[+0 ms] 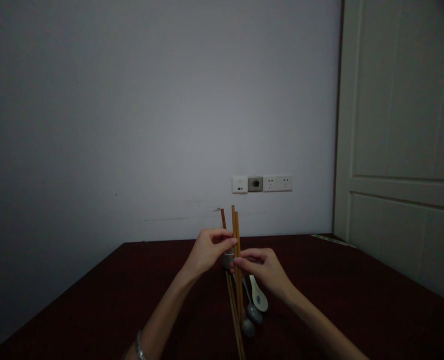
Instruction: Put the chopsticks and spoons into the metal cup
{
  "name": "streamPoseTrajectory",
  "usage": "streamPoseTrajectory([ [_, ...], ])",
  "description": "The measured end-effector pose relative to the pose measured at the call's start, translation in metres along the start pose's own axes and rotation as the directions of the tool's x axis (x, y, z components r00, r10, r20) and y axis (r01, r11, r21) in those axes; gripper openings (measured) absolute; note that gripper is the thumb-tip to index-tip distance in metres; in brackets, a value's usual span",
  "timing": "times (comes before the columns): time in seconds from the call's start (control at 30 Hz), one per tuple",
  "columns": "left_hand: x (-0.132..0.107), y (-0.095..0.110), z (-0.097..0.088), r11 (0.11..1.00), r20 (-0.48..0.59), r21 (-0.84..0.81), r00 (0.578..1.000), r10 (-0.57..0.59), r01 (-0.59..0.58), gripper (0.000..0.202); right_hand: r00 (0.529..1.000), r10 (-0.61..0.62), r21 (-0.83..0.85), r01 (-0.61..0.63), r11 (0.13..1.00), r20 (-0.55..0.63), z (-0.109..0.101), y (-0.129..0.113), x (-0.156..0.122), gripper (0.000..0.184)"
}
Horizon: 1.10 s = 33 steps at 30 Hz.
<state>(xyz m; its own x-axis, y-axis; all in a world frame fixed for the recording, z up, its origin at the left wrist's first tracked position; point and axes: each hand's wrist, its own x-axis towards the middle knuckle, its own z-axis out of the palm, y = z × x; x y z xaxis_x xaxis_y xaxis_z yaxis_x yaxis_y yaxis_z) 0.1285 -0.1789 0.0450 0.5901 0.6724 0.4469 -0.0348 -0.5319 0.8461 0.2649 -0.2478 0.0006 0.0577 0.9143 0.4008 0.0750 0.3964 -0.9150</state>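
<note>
Two light wooden chopsticks (238, 290) stand nearly upright in front of me, pinched by both hands. My left hand (210, 248) grips them near the upper part, thumb against the wood. Lower down, my right hand (265, 267) pinches the same chopsticks from the right. Behind my hands is a metal holder (227, 260), partly hidden, with reddish-brown chopsticks (223, 218) sticking up out of it. More wooden chopsticks (234, 315) lie on the table below. Beside them are a white soup spoon (258, 295) with a blue mark and two metal spoons (255, 314).
The dark red table (112, 295) reaches back to a pale wall (150, 125). Socket and switch plates (278, 183) are set in the wall. A panelled door (402, 125) stands at the right, and a flat strip (330, 240) lies at the table's back right edge.
</note>
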Motion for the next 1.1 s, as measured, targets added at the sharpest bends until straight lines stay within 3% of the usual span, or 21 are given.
streamPoseTrajectory([
  [0.5, 0.0001, -0.0019, 0.0024, 1.0, -0.06, 0.006, 0.998, -0.027, 0.028, 0.022, 0.999, -0.035, -0.15, 0.038, 0.988, 0.027, -0.0066, 0.0002, 0.0025, 0.03],
  [1.1, -0.0001, -0.0039, 0.0033, 0.999, -0.05, -0.03, 0.998, -0.027, 0.025, 0.023, 0.998, -0.046, -0.147, 0.051, 0.988, 0.041, -0.0071, -0.0011, 0.0021, 0.031],
])
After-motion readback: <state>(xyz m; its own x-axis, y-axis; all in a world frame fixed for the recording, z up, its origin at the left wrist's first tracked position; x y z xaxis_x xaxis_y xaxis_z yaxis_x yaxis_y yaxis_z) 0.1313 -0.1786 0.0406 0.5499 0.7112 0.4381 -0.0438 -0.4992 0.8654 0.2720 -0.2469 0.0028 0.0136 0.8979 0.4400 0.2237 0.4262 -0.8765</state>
